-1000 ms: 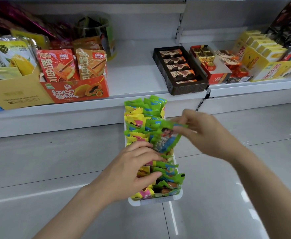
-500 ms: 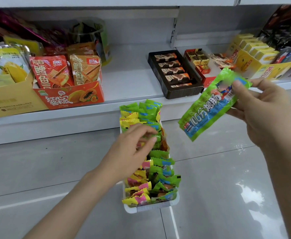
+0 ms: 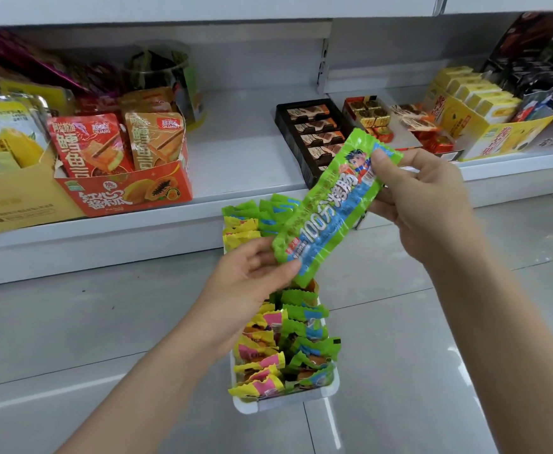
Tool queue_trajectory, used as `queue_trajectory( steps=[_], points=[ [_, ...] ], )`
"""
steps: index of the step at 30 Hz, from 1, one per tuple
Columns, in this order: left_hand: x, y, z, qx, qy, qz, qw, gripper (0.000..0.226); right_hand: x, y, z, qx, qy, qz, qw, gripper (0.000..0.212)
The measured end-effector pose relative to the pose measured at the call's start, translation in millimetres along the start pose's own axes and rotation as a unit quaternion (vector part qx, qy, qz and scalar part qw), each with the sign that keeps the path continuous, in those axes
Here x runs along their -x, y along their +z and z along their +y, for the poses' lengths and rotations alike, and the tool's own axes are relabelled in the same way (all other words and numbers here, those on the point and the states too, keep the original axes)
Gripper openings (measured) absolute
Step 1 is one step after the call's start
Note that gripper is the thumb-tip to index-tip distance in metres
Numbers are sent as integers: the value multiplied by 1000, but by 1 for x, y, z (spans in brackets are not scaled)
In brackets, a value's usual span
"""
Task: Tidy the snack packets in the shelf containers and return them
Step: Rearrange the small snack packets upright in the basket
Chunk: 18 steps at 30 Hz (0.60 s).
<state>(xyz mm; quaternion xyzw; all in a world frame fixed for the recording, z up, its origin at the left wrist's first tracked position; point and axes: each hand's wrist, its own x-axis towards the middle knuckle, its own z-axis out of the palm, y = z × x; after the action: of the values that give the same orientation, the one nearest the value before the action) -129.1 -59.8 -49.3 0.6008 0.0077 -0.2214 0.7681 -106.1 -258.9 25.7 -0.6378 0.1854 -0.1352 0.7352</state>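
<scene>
1. Grey floor tiles carried a white tray, set lengthwise out from the shelf's front edge, apparently pulled down so its contents could be sorted.
2. Packets stood on edge in two rows inside it, yellow-pink on the left side, green on the right.
3. Above the tray's middle, the left hand pinched the lower end of a green packet.
4. The right hand pinched its upper end, stretching it flat, probably to check its face before refiling.
5. Beyond, the shelf kept a bare gap between an orange box and a black box, likely the tray's home.
</scene>
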Motion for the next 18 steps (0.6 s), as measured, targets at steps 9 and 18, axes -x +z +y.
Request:
queue_trajectory(
  steps=[9, 18],
  points=[
    [7, -5, 2, 137, 2, 66, 988, 5, -7, 8, 13, -6, 18, 4, 1000, 24],
    [14, -4, -1, 108, 37, 52, 992, 13, -10, 4, 20, -2, 35, 22, 999, 23]
  ],
)
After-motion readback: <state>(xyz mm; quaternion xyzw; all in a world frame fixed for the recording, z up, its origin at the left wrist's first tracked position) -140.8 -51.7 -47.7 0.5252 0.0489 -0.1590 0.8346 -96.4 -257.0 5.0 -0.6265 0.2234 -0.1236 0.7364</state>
